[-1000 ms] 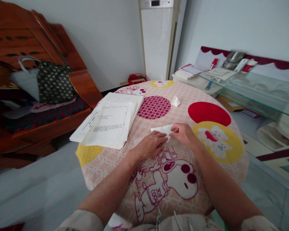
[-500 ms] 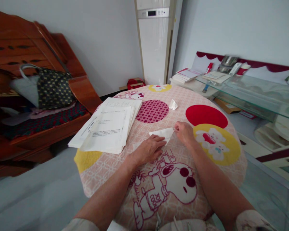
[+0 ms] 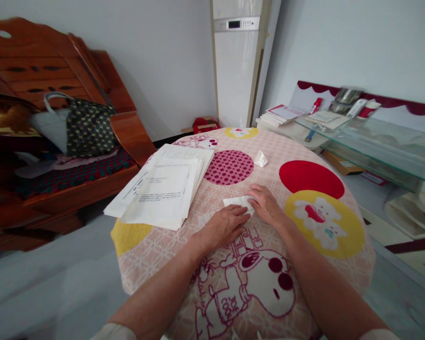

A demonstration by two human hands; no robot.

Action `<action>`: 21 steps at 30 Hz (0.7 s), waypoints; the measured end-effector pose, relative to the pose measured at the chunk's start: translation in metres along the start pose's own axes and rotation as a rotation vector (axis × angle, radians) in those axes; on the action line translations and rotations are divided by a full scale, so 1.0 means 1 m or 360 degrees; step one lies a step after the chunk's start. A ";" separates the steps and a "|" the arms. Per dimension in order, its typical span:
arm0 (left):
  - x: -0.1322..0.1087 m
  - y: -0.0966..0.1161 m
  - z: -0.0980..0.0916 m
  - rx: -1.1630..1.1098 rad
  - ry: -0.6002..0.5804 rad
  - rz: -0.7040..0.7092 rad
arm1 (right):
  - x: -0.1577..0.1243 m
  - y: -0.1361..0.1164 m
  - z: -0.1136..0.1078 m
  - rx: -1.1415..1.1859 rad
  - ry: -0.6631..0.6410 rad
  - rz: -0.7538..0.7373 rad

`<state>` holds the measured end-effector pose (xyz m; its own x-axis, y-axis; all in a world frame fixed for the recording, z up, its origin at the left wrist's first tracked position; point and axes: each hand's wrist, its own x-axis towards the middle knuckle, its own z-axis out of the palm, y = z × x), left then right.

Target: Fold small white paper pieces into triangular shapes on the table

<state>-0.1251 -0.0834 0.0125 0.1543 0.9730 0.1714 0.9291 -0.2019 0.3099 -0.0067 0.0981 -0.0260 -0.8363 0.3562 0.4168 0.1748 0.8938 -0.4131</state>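
A small folded piece of white paper (image 3: 238,201) lies on the tablecloth in front of me. The fingers of my left hand (image 3: 228,225) rest flat across its lower edge, holding nothing. At the paper's right end is my right hand (image 3: 267,205), fingers bent and closed on that edge; its fingertips partly cover the paper. Beyond both hands stands a small folded white paper piece (image 3: 260,159), pointed at the top, and neither hand touches it.
A stack of printed sheets (image 3: 163,189) lies on the left of the round table (image 3: 205,193). To the right stands a glass-topped shelf (image 3: 375,137) bearing several items. A wooden bench (image 3: 56,184) with a bag (image 3: 88,127) is at the left, and a tall white air conditioner (image 3: 237,71) behind.
My right hand has moved inward over the paper, bringing its right corner toward the middle, so the paper looks narrower. The left hand stays on the paper. The view has shifted slightly.
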 end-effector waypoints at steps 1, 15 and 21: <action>0.000 0.001 0.000 0.0003 -0.0002 -0.0004 | 0.000 0.000 -0.001 0.0012 0.0004 0.0000; -0.001 -0.002 0.008 -0.0004 0.0001 -0.0054 | 0.007 -0.002 -0.002 0.0198 0.0141 -0.0040; -0.002 -0.001 0.007 -0.0057 -0.0023 -0.0072 | 0.008 -0.013 -0.012 0.0026 0.0122 -0.0193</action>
<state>-0.1242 -0.0843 0.0055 0.1176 0.9827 0.1432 0.9226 -0.1615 0.3503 -0.0091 0.0928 -0.0078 -0.8087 0.2662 0.5246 0.0659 0.9271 -0.3689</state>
